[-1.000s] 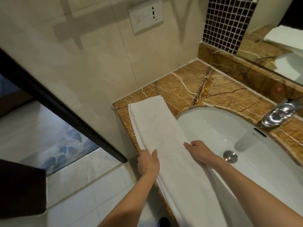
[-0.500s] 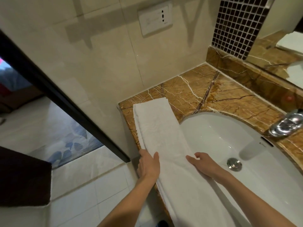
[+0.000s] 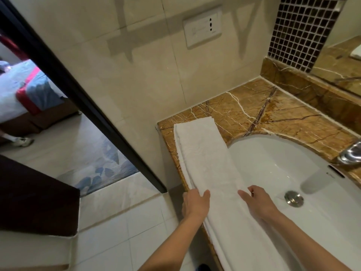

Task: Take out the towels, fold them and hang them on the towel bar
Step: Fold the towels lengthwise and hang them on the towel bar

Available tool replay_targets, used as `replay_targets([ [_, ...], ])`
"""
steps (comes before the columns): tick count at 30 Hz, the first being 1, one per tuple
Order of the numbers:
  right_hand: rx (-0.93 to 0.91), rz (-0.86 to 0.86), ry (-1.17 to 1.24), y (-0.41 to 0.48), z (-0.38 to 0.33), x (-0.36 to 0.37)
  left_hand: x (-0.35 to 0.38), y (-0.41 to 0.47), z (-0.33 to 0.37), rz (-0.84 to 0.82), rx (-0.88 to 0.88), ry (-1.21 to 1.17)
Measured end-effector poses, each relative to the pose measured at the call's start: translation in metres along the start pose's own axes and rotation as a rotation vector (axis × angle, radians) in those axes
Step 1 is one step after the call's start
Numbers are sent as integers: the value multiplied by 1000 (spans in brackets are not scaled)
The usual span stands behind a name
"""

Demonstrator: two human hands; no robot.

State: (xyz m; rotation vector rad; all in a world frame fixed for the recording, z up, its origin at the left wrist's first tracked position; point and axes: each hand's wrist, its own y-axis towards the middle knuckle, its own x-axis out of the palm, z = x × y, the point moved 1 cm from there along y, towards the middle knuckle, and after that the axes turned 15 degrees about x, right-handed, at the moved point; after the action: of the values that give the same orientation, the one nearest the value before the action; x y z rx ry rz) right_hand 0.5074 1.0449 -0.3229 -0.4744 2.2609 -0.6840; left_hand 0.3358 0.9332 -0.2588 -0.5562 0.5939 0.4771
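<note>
A long white towel (image 3: 207, 163), folded into a narrow strip, lies along the front of the brown marble counter (image 3: 244, 112) and over the rim of the white sink (image 3: 273, 165). My left hand (image 3: 195, 205) holds the strip's left edge, thumb on top and fingers hidden below the edge. My right hand (image 3: 257, 203) holds the right edge above the basin, thumb lying on the cloth. No towel bar is in view.
A chrome tap (image 3: 350, 153) and a drain plug (image 3: 294, 198) sit to the right. A wall socket (image 3: 203, 32) is on the tiled wall above. A black door frame (image 3: 82, 100) opens left onto a bedroom. A dark mat (image 3: 33, 196) lies on the floor tiles.
Both hands have slid a little toward me along the towel's edges. The view has swung left, showing more of the doorway and bedroom.
</note>
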Motion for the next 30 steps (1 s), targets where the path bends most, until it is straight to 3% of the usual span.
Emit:
replay_targets([
  [9,2,94,-62,-5,-2,-3,4,-1,-2,36,17,17],
  [15,-52,61,151,-18,1,-9,6,-2,-3,57,28,23],
  [22,108,-43,-50,-18,11,-11,13,-11,-12,50,44,-118],
  [30,94,-95,-79,-24,27,-27,16,-28,-22,-15,15,-158],
])
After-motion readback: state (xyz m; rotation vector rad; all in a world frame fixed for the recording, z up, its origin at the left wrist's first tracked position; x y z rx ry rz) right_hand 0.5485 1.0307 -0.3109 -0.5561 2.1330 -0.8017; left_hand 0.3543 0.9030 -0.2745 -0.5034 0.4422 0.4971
